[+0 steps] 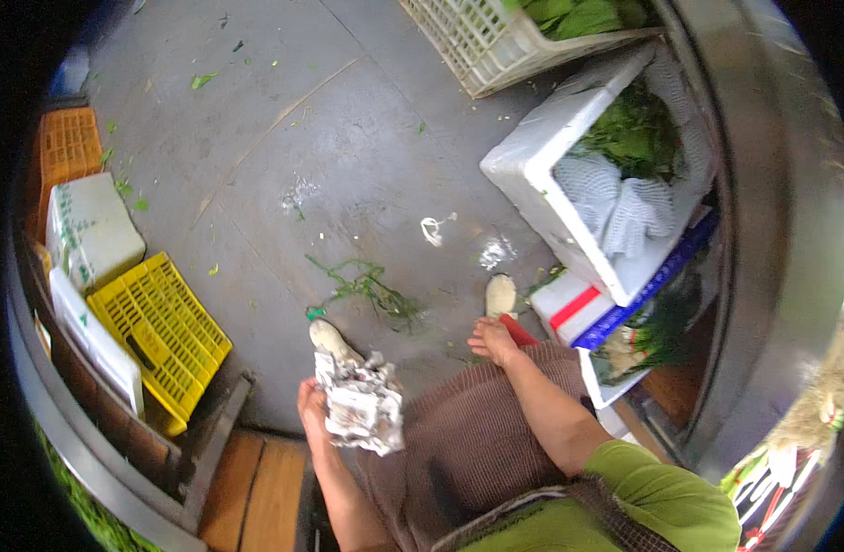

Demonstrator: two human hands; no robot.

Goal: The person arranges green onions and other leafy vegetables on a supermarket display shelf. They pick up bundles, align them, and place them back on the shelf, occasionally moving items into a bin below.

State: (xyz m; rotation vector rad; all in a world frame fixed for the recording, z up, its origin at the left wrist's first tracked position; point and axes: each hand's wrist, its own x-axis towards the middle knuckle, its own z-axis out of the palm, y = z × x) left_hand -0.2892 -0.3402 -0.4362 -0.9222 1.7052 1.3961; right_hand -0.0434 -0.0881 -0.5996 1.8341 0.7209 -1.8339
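My left hand (313, 408) grips a crumpled bundle of white, grey-marked paper (361, 406) at its left edge, above my lap. Brown smears show on the paper, and any contents are hidden. My right hand (492, 339) holds nothing. Its fingers are somewhat apart, over the edge of the brown checked apron (470, 421) and close to a red piece of fabric or plastic (518, 331). Green plant stems (370, 286) lie on the grey floor (270, 172) between my pale shoes (330, 339), ahead of both hands.
To the right stand a white foam box (525, 179) with leafy greens, a blue-edged carton (643, 283) and a pale plastic crate (477, 55). On the left are a yellow crate (166, 338), a white box (97, 221) and an orange crate (70, 145). White string (432, 231) lies ahead.
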